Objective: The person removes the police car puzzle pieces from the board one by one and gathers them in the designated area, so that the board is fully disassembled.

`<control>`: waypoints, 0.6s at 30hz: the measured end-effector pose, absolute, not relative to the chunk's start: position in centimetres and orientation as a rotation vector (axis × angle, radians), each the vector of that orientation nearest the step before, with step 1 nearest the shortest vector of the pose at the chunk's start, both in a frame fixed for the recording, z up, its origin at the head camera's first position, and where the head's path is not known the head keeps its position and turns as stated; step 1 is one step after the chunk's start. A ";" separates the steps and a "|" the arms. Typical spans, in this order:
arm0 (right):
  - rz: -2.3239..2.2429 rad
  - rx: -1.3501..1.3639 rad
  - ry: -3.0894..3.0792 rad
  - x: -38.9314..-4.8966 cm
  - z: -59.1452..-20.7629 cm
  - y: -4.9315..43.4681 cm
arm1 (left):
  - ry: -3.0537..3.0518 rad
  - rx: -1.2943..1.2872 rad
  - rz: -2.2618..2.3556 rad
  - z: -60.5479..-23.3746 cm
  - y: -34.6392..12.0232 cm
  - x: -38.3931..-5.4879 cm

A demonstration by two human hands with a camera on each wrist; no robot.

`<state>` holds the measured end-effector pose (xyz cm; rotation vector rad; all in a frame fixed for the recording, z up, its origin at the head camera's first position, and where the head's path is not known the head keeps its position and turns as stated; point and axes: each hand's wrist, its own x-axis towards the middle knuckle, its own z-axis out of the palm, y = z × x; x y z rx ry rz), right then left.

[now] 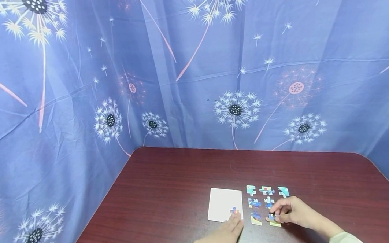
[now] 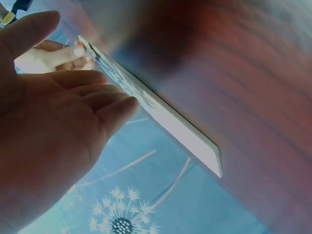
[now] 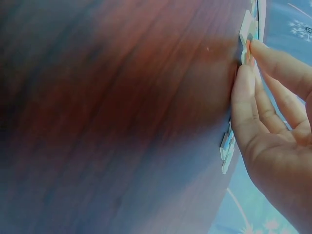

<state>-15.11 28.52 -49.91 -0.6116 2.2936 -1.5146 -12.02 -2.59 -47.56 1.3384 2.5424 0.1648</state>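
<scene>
A square white board (image 1: 223,202) lies flat on the table, with one small jigsaw piece (image 1: 234,209) at its lower right corner. My left hand (image 1: 220,235) reaches over the board's near edge, fingers extended and fingertips by that piece. The left wrist view shows the same hand (image 2: 58,126) with straight fingers and an empty palm. Right of the board, my right hand (image 1: 293,211) has thumb and forefinger on a jigsaw piece (image 1: 274,222) at the near right of the loose pieces. In the right wrist view, those fingers pinch a small orange part (image 3: 248,48).
Several loose jigsaw pieces (image 1: 255,202) lie in rough rows right of the board, between the two hands and beyond. The dark red wooden table (image 1: 171,181) ends at a blue dandelion-print curtain (image 1: 187,111) at the back and left.
</scene>
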 end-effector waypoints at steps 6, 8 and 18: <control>-1.511 -0.615 2.317 -15.0 -50.1 28.5 | 2.611 1.319 0.245 -47.4 -3.7 -13.1; -1.518 -0.613 2.309 -15.0 -50.1 28.5 | 2.655 1.308 0.258 -47.4 -4.2 -13.6; -1.526 -0.621 2.309 -15.1 -49.9 28.3 | 2.809 1.138 0.364 -47.5 -7.0 -17.0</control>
